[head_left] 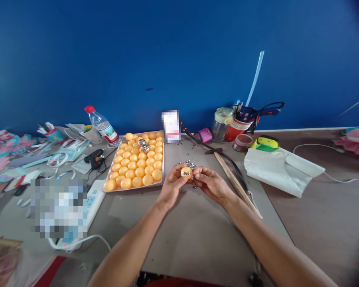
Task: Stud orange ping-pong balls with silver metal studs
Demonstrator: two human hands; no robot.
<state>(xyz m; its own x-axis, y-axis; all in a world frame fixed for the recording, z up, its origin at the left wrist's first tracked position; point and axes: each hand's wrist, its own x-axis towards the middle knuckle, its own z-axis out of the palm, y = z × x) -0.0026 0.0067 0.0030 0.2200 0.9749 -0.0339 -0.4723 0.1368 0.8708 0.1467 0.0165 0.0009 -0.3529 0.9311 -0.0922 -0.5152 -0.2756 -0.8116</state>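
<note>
My left hand (pixel 174 185) grips an orange table tennis ball (pixel 184 170) between thumb and fingers. A short row of silver studs (pixel 186 173) sits on the side of the ball facing me. Close by on the right, my right hand (pixel 210 183) has its thumb and fingertips pinched together near the ball; what they hold is too small to make out. Just beyond both hands lies a small heap of silver studs (pixel 190 164), and a few loose ones are scattered nearer to me. To the left, a shallow tray (pixel 163 172) is filled with orange balls (pixel 133 165). Silver-covered balls (pixel 144 148) rest on top.
A water bottle (pixel 103 125), a glue gun (pixel 95 158) and a white power strip (pixel 95 199) stand left of the tray. Wooden sticks (pixel 235 181), a clear jar (pixel 221 125), a red cup (pixel 237 129) and white sheeting (pixel 275 169) are at the right. A blue wall (pixel 179 59) closes the back.
</note>
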